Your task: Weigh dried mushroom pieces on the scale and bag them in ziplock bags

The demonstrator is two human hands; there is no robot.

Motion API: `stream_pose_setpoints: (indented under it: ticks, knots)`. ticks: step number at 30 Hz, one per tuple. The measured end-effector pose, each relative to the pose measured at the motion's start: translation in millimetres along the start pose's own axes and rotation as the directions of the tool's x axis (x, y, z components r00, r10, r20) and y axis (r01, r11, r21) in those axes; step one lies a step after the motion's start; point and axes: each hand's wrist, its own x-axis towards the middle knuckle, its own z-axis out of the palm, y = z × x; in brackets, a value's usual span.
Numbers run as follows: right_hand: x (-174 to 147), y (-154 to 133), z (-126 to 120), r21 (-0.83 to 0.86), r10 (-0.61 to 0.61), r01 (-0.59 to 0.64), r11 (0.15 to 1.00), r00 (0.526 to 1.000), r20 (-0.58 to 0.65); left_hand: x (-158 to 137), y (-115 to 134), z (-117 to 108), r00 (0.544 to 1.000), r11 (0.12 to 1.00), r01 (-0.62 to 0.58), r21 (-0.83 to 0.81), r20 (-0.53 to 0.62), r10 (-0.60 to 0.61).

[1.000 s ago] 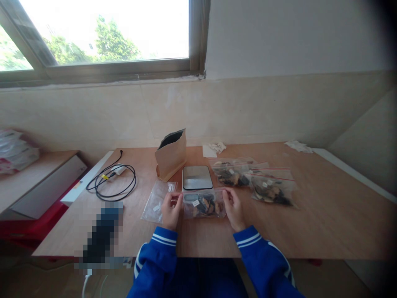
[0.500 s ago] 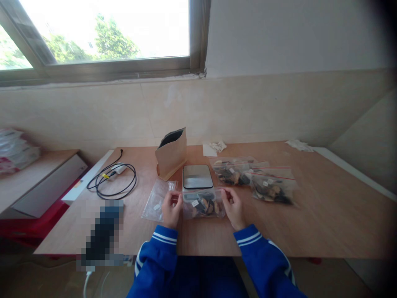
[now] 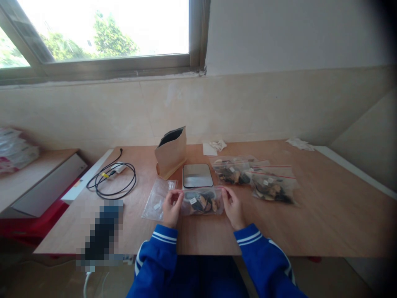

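A clear zip bag (image 3: 203, 203) with dark and tan dried pieces and a small white label inside is stretched between my hands. My left hand (image 3: 172, 208) pinches its upper left corner, and my right hand (image 3: 233, 209) pinches the upper right one. Just beyond the bag lies a small digital scale (image 3: 197, 176) with a bare metal plate; the bag hides its front part. Beside my left hand an empty clear bag (image 3: 153, 203) with a white label rests flat. Two filled zip bags (image 3: 273, 187) lie right of the scale, overlapping.
Behind the scale, to the left, an open brown paper pouch (image 3: 171, 153) stands upright. A coiled black cable (image 3: 135, 178) and a blurred-out dark object (image 3: 104, 231) are at the left. Crumpled tissue (image 3: 218, 145) lies near the wall, and another white scrap (image 3: 299, 144) farther right.
The bag between my hands has tipped slightly and shifted a little, its top edge now straighter and pulled taut. Both hands keep their grip on its corners.
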Motion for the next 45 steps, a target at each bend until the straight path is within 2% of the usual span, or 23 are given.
stream_pose_setpoints:
  ticks: [7,14,18,21,26,32,38,45]
  knots:
    - [-1.1,-5.5,-0.1,-0.013,-0.024,0.024,1.0,0.999,-0.03,-1.3,5.2,0.7,1.0,1.0,0.005,0.0,-0.024,-0.005]
    - [-0.8,-6.0,0.4,0.016,0.032,-0.031,0.999,0.999,-0.038,-1.3,5.5,0.0,1.0,0.999,-0.006,0.031,-0.019,0.006]
    - [-1.3,-6.4,-0.2,0.122,0.098,-0.1,0.988,0.995,0.022,-1.7,3.2,0.2,1.0,1.0,-0.003,-0.016,0.014,0.003]
    - [-2.2,-11.8,-0.5,0.187,0.095,-0.107,0.976,0.993,0.07,-2.0,3.6,1.3,0.999,0.998,0.007,-0.065,0.047,-0.004]
    - [-3.2,-21.2,0.0,0.231,0.08,-0.097,0.968,0.994,0.08,-1.5,8.2,1.9,0.996,0.999,0.04,-0.002,0.085,-0.04]
    - [-3.3,-23.8,-0.3,0.255,0.092,-0.11,0.961,0.992,0.082,-0.2,11.2,0.6,0.993,0.997,-0.083,-0.007,0.08,0.083]
    - [-2.6,-23.1,-1.3,0.258,0.07,-0.09,0.962,0.994,0.084,-0.9,10.8,-0.4,0.998,1.0,0.018,-0.009,0.064,-0.017]
    - [-2.5,-23.5,-1.0,0.261,0.096,-0.11,0.959,0.993,0.066,-1.3,14.5,1.5,0.995,0.998,0.054,-0.016,0.085,-0.053]
